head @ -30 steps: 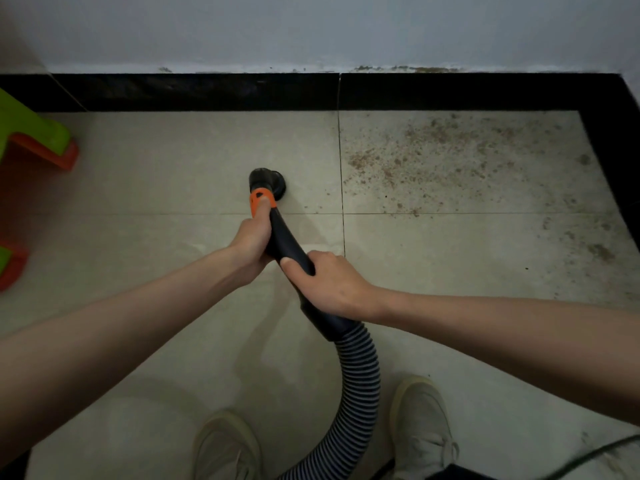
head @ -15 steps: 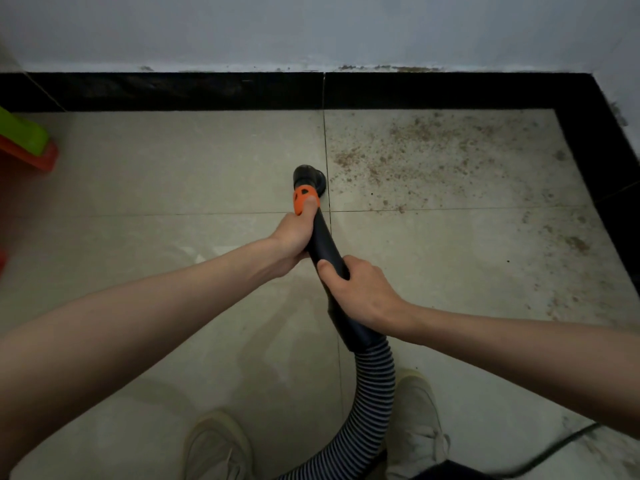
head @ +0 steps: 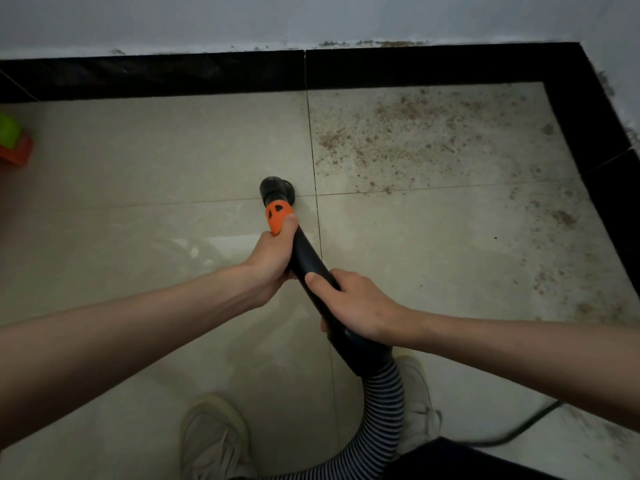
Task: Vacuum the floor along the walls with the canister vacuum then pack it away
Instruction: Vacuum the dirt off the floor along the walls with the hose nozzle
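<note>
A black vacuum hose handle (head: 308, 258) with an orange collar (head: 278, 216) points down at the tiled floor, its round black nozzle (head: 276, 189) resting near a tile joint. My left hand (head: 273, 259) grips the handle just below the orange collar. My right hand (head: 349, 304) holds it lower down, above the striped flexible hose (head: 381, 417) that curves back between my feet. Brownish dirt (head: 415, 136) is scattered over the tiles to the right of the nozzle, up to the corner. The canister itself is out of view.
A black baseboard strip (head: 173, 76) runs along the far wall and turns down the right wall (head: 602, 147). A green and orange plastic object (head: 14, 143) sits at the left edge. A dark power cord (head: 519, 429) lies on the floor at lower right. My shoes (head: 211, 438) stand below.
The view shifted toward the right corner. The nozzle swung right to the tile joint, then drew back slightly left and toward me, with both hands keeping their grip.
</note>
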{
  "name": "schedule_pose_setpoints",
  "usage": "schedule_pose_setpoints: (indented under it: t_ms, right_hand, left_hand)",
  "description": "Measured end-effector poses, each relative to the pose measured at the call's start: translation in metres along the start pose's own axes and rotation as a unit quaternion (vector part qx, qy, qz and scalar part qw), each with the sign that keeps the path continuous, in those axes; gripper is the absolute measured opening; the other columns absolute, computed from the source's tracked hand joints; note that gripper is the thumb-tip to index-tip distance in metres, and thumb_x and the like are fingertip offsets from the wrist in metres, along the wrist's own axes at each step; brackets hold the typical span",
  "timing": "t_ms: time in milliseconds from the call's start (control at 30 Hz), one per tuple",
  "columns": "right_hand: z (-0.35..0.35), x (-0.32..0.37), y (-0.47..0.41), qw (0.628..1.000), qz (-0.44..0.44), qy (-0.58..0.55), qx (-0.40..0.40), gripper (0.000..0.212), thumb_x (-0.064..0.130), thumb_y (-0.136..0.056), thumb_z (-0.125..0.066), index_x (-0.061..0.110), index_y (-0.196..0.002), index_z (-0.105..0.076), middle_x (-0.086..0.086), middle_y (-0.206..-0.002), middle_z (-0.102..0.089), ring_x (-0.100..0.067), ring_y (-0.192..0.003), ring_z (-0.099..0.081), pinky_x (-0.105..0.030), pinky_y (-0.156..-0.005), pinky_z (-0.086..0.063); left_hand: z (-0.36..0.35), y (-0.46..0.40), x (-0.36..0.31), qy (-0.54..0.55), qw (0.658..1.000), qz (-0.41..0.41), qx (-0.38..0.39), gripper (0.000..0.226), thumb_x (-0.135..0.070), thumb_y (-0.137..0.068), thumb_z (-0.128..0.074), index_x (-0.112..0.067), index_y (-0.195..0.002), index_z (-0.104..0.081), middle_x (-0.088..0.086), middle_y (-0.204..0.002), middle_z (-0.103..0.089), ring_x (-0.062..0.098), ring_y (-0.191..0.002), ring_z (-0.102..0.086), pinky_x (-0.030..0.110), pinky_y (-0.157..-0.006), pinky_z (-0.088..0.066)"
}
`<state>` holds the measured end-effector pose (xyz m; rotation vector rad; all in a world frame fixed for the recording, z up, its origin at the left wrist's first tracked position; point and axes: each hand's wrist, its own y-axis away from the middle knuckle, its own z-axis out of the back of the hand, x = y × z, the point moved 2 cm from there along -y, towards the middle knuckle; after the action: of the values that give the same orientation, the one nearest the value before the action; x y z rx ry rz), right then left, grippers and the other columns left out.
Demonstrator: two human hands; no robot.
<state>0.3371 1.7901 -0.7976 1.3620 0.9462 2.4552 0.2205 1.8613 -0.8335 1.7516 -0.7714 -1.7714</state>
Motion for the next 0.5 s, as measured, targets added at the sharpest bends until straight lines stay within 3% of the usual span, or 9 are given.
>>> schedule_pose_setpoints:
  t_ms: [167, 233, 367, 500]
  right_hand:
    - [0.002, -0.015, 0.009, 0.994, -0.055, -0.087, -0.033, 0.035, 0.046, -0.097, -0.040, 0.015, -0.087, -0.050, -0.003, -0.056, -0.063, -0.021, -0.046, -0.064, -0.030, -0.047, -0.053]
    - [0.002, -0.021, 0.014, 0.994, -0.056, -0.076, -0.061, 0.037, 0.048, -0.094, -0.040, 0.014, -0.084, -0.050, -0.002, -0.051, -0.062, -0.022, -0.042, -0.063, -0.031, -0.044, -0.052]
    - [0.003, -0.031, 0.020, 0.992, -0.056, -0.041, -0.102, 0.043, 0.055, -0.087, -0.036, 0.015, -0.083, -0.050, -0.006, -0.056, -0.064, -0.022, -0.043, -0.064, -0.041, -0.051, -0.057]
    - [0.007, -0.033, 0.018, 0.992, -0.053, -0.063, -0.096, 0.041, 0.051, -0.090, -0.037, 0.012, -0.084, -0.050, -0.004, -0.047, -0.061, -0.023, -0.040, -0.063, -0.030, -0.040, -0.051]
  left_hand:
    - [-0.019, 0.011, 0.010, -0.037, 0.997, 0.025, 0.061, 0.039, -0.042, -0.097, -0.043, -0.005, -0.107, -0.048, 0.010, -0.084, -0.055, 0.025, -0.081, -0.055, 0.046, -0.088, -0.049]
    - [-0.025, 0.013, 0.010, -0.042, 0.995, 0.033, 0.089, 0.038, -0.042, -0.097, -0.043, -0.006, -0.106, -0.048, 0.010, -0.083, -0.054, 0.025, -0.082, -0.053, 0.042, -0.084, -0.047]
    - [-0.038, 0.015, 0.009, -0.058, 0.989, 0.041, 0.128, 0.036, -0.041, -0.098, -0.042, -0.006, -0.103, -0.051, 0.009, -0.083, -0.057, 0.022, -0.078, -0.056, 0.036, -0.080, -0.046]
    - [-0.042, 0.012, 0.012, -0.057, 0.990, 0.035, 0.121, 0.035, -0.043, -0.097, -0.042, -0.009, -0.094, -0.051, 0.008, -0.078, -0.055, 0.021, -0.072, -0.054, 0.033, -0.072, -0.045]
